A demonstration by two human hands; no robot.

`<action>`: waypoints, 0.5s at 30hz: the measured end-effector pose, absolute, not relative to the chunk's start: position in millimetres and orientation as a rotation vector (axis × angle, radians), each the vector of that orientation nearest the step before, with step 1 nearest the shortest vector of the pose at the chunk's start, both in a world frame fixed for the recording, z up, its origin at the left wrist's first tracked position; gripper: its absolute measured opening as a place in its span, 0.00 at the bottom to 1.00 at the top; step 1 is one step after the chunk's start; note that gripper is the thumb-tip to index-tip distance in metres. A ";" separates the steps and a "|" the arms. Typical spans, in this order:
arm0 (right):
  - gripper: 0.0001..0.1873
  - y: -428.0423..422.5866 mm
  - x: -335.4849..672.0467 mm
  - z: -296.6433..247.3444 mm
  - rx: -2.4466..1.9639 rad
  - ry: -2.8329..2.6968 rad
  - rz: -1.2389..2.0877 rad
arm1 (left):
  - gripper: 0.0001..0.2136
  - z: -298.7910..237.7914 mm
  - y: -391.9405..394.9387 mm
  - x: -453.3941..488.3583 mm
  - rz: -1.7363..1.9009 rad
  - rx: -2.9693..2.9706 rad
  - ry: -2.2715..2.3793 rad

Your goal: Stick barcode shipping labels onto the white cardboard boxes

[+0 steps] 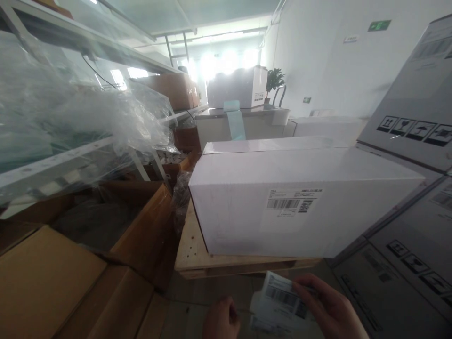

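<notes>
Low in the view, my right hand (328,303) pinches the upper right edge of a white printed label (282,294) with a barcode and a square code. More pale sheet, partly blurred, hangs below it. To the left of the label my left hand (221,319) has its fingers curled closed; whatever may be in them is hidden. In front of both hands a large white carton (240,207) rests on a wooden pallet (192,249). A similar label (294,205) is stuck on the carton's near side.
Stacked white cartons (406,221) rise along the right. Open brown boxes (141,221) stand at left below a rack (52,162) draped with clear plastic film (88,108). Behind the carton, a pale green strip (236,123) hangs over a counter (212,132).
</notes>
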State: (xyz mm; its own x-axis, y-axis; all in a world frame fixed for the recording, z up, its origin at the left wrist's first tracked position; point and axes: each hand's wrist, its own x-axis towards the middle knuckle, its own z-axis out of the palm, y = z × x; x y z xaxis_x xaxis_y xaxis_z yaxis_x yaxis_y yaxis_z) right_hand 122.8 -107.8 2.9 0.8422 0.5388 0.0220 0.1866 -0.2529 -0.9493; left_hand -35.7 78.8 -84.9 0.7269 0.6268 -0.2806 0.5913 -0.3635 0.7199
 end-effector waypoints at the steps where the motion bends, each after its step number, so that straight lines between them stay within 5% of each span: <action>1: 0.21 -105.3 118.7 5.2 -1.839 -0.577 0.371 | 0.05 -80.4 79.5 -32.9 0.221 2.032 0.872; 3: 0.20 -100.2 111.4 5.7 -1.863 -0.660 0.400 | 0.12 -73.7 79.1 -26.3 0.503 1.851 0.673; 6: 0.19 -95.1 105.6 -2.1 -1.880 -0.852 0.470 | 0.22 -71.4 73.1 -19.3 0.463 1.562 0.402; 10: 0.18 -92.4 102.4 -12.7 -1.753 -0.729 0.672 | 0.16 -66.6 60.4 -18.8 0.321 1.342 0.560; 15: 0.23 -88.4 95.0 -14.5 -1.457 -0.436 0.933 | 0.24 -43.1 54.9 -25.6 0.434 1.234 0.689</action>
State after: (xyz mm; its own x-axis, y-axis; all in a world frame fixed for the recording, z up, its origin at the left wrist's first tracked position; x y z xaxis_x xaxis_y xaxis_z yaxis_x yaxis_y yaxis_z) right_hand 95.0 -88.4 -14.5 0.5962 0.7530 -0.2786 -0.2695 -0.1392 -0.9529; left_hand -25.6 54.9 -43.1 0.7247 0.6455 -0.2412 0.0605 0.2890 0.9554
